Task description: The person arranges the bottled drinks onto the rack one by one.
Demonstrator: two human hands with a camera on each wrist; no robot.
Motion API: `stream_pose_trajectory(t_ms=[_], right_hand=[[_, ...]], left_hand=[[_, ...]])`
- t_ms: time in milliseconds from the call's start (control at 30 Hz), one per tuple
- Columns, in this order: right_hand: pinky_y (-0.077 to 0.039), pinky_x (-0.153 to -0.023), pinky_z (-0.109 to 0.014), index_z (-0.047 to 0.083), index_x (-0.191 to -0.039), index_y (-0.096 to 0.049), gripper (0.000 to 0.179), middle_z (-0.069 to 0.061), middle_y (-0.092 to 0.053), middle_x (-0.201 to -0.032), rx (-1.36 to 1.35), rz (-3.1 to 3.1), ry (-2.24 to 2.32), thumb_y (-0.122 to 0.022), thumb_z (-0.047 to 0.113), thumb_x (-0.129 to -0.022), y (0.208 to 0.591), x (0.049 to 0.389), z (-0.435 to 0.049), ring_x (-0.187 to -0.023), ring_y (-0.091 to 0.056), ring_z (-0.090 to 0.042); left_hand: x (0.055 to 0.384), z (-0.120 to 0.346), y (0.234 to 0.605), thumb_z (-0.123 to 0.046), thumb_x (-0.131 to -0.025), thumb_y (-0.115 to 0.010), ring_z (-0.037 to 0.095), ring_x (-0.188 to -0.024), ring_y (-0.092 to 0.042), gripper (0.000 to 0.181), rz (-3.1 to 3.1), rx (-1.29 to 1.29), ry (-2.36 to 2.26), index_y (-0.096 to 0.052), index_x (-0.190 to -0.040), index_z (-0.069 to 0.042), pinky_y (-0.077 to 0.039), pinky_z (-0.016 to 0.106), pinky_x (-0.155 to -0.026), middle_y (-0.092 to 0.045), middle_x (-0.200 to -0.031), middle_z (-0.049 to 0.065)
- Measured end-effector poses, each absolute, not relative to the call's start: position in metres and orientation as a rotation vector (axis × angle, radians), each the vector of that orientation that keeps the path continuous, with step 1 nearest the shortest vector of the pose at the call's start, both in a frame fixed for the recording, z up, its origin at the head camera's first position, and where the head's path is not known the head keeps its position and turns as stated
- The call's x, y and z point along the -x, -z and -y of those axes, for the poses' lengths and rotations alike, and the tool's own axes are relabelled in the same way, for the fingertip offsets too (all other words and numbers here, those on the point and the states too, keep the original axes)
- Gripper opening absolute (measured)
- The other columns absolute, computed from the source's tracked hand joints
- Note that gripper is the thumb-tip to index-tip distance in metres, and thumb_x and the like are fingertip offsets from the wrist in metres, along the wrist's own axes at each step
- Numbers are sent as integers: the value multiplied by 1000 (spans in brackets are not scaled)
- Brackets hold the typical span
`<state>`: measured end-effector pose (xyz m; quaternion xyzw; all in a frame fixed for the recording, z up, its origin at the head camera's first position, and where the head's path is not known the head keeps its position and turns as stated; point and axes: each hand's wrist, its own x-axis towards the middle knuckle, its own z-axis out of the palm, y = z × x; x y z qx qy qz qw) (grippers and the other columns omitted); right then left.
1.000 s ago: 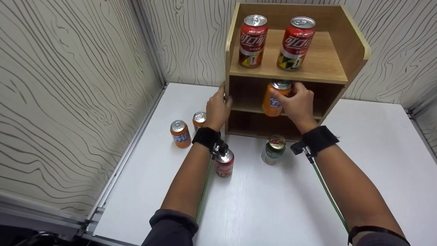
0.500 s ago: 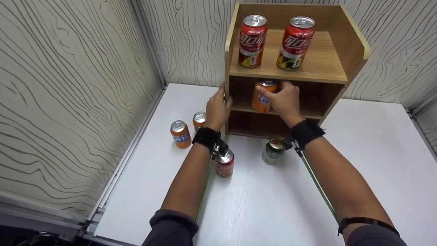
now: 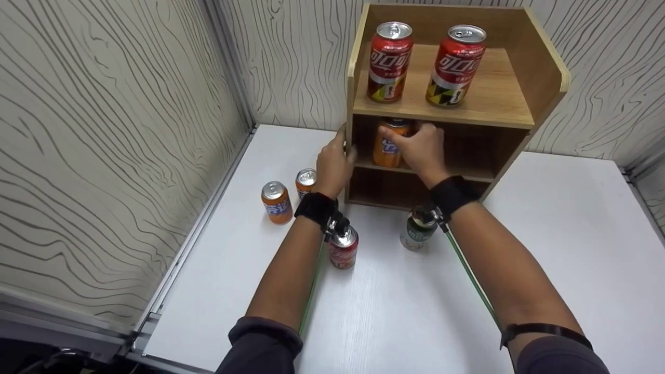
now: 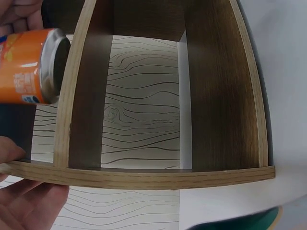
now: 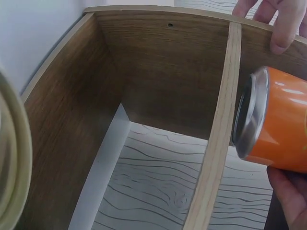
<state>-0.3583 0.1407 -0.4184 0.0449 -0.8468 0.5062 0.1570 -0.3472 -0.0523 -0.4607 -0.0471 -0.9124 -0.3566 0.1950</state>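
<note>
The right hand (image 3: 423, 148) holds an orange can (image 3: 387, 156) between the thumb and the fingers, with the thumb lying on the front of the can. This can stands about upright at the middle compartment of a wooden shelf (image 3: 501, 98), close to its left side panel (image 3: 350, 93). In both wrist views, the metal bottom of the can is just beside the front edge of the middle board (image 4: 68, 124); whether it touches the board, I cannot tell.

The left hand (image 3: 334, 163) grips the same side panel, having the thumb on the inner side and the other fingers on the outer side.

On the top board of the shelf, two red cans (image 3: 389, 67) (image 3: 457, 70) stand upright and apart from each other. On the white bench (image 3: 415, 311), two more orange cans (image 3: 277, 205) (image 3: 306, 182) stand near together, to the left of the left hand. Another red can (image 3: 343, 254) is partly covered by the left wrist camera (image 3: 336, 226), and a green can (image 3: 417, 234) stands in front of the shelf, partly behind the right wrist camera (image 3: 434, 215).
</note>
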Motion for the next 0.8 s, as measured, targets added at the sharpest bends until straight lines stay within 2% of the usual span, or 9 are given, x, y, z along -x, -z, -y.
stream_pose_trajectory(t_ms=[200,433,600,800], right_hand=[[-61,-100,-40,2,-136,-66,84,-17,-76,-126,-139,2399,-1498,-87,60,-78,420,365,-133,-114,-75,-28],[-52,-113,-37,7,-151,-53,93,-12,-68,-143,-191,2373,-1581,-88,56,-79,421,369,-124,-130,-68,-24],[-48,-118,-35,8,-154,-50,94,-11,-65,-148,-190,2362,-1606,-89,52,-81,421,372,-120,-135,-64,-23],[-40,-125,-34,10,-159,-41,100,-8,-53,-161,-189,2331,-1654,-91,46,-80,422,374,-116,-148,-52,-22]], left_hand=[[346,52,460,-19,-104,-63,28,-107,-77,53,2563,129,1022,-51,-154,-8,-62,42,-89,-76,-126,15],[347,52,460,-19,-104,-63,28,-107,-77,53,2561,123,1024,-50,-155,-7,-63,42,-88,-76,-127,16],[347,53,460,-19,-105,-62,28,-109,-77,52,2563,137,1012,-50,-154,-6,-63,42,-88,-76,-128,15],[347,53,461,-18,-105,-61,28,-110,-77,52,2561,156,988,-50,-154,-5,-63,43,-89,-76,-128,15]])
